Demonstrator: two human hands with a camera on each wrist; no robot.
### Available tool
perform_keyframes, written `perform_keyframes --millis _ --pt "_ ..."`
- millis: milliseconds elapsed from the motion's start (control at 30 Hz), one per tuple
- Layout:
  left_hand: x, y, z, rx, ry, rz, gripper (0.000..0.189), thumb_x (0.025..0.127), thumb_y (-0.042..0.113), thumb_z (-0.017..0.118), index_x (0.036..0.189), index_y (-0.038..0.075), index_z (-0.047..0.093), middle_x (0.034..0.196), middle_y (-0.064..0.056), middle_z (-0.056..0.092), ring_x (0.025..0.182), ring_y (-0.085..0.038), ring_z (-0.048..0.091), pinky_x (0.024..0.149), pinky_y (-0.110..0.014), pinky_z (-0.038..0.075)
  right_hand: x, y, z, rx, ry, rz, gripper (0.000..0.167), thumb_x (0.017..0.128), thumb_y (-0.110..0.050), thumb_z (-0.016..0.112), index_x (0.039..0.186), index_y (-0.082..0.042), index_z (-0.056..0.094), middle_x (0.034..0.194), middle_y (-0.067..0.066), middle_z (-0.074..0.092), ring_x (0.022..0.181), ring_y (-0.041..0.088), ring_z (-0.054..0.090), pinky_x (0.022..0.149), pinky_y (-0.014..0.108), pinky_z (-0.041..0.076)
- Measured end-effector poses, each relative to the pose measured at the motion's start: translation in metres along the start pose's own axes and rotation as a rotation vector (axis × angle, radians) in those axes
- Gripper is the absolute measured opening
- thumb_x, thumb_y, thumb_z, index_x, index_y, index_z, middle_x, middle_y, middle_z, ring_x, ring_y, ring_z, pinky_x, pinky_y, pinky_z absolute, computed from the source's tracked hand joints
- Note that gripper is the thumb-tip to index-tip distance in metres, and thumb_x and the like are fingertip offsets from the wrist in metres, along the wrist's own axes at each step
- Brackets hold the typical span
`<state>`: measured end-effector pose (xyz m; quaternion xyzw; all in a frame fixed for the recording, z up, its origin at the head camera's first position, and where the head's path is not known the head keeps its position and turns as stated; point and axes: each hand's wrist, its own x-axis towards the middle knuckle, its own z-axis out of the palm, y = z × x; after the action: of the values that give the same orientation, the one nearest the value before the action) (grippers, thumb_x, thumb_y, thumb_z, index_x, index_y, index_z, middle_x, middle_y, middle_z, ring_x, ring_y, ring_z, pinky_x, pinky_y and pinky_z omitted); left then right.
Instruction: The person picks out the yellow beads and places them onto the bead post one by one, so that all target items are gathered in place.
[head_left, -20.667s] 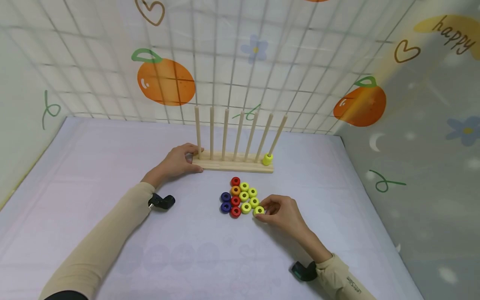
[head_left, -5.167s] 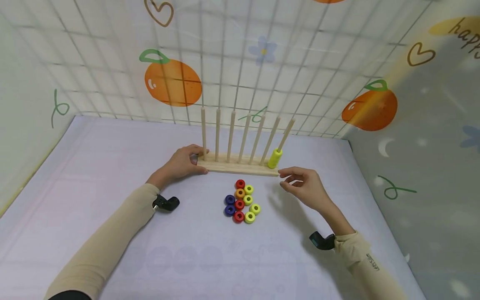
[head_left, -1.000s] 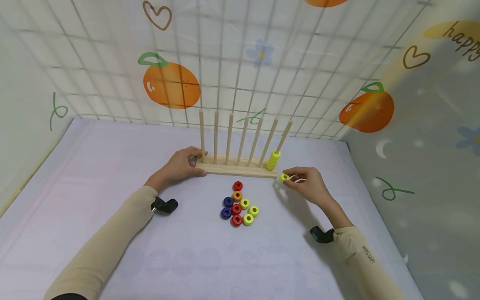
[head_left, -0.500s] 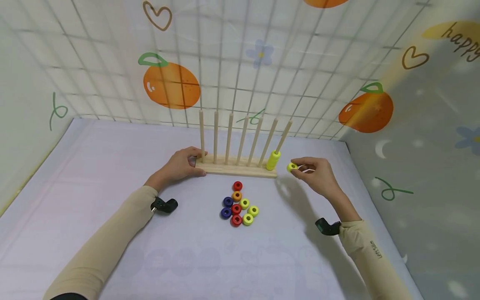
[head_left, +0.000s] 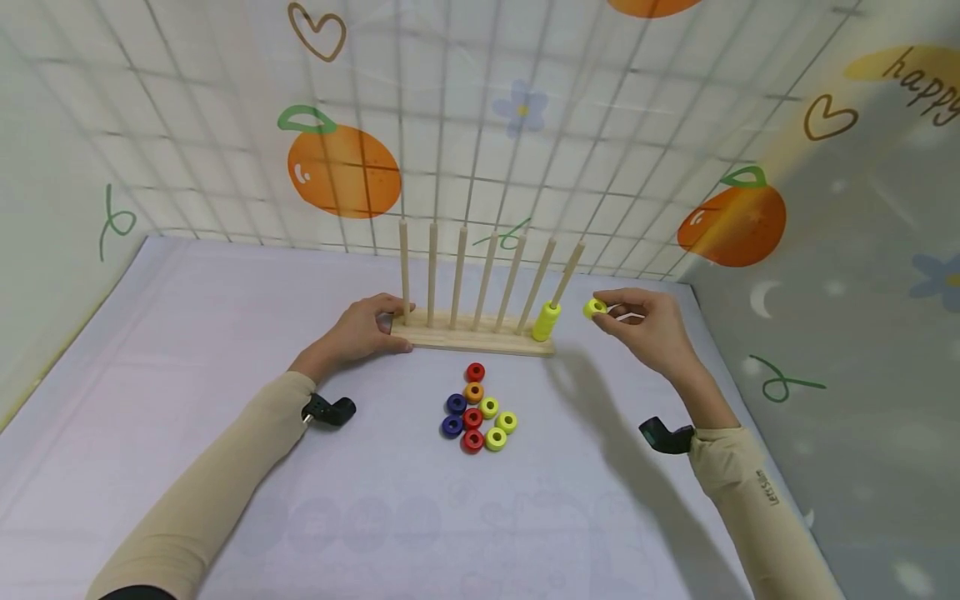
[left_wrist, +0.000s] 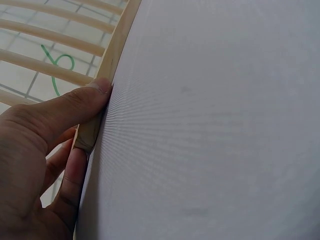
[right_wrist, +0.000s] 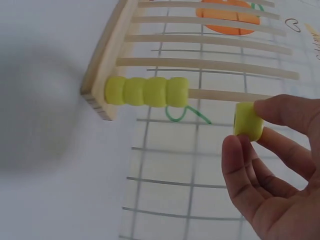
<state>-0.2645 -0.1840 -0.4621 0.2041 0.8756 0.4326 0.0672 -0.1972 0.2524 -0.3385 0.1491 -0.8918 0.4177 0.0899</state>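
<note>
A wooden peg rack [head_left: 472,339] with several upright rods stands toward the back of the table. My left hand [head_left: 360,331] grips the left end of its base, thumb along the front edge in the left wrist view. Several yellow beads [right_wrist: 147,91] are stacked on the rightmost rod [head_left: 567,275]. To the right of that rod, my right hand [head_left: 648,329] pinches one yellow bead [right_wrist: 248,121] between thumb and fingers, raised above the table and apart from the rod. In the right wrist view the bead is beside the rod's upper half.
In front of the rack lie loose beads: yellow ones [head_left: 496,438], red ones [head_left: 472,441], one orange bead [head_left: 474,392] and two dark blue beads [head_left: 452,426]. A patterned curtain over a wire grid [head_left: 450,125] rises behind the rack.
Over the last second my right hand has lifted the yellow bead up and to the right. Since the oldest frame, the yellow stack on the right rod has grown. My left hand keeps its grip.
</note>
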Motion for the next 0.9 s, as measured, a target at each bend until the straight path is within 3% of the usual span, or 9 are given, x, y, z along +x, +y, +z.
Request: perform_keyframes --millis 433,900 --pt "0.000 -0.003 0.000 0.012 -0.006 0.002 0.072 0.075 0.031 0.090 0.138 0.014 0.061 0.136 -0.005 0.056 0.098 -0.025 0.059 0.085 -0.040 0.049 0.013 -0.026 -0.014 -0.004 0.037 -0.092 0.032 0.087 -0.002 0.076 0.118 0.001 0.072 0.106 0.016 0.071 0.084 0.009 0.064 0.072 0.015 0.052" --pt "0.001 -0.005 0.000 0.030 -0.002 0.006 0.074 0.074 0.034 0.090 0.138 0.014 0.061 0.136 -0.004 0.056 0.105 -0.025 0.055 0.087 -0.042 0.045 0.031 -0.051 -0.022 -0.031 0.092 -0.174 0.030 0.086 0.001 0.076 0.116 0.002 0.073 0.109 0.016 0.072 0.084 0.010 0.061 0.071 0.014 0.051"
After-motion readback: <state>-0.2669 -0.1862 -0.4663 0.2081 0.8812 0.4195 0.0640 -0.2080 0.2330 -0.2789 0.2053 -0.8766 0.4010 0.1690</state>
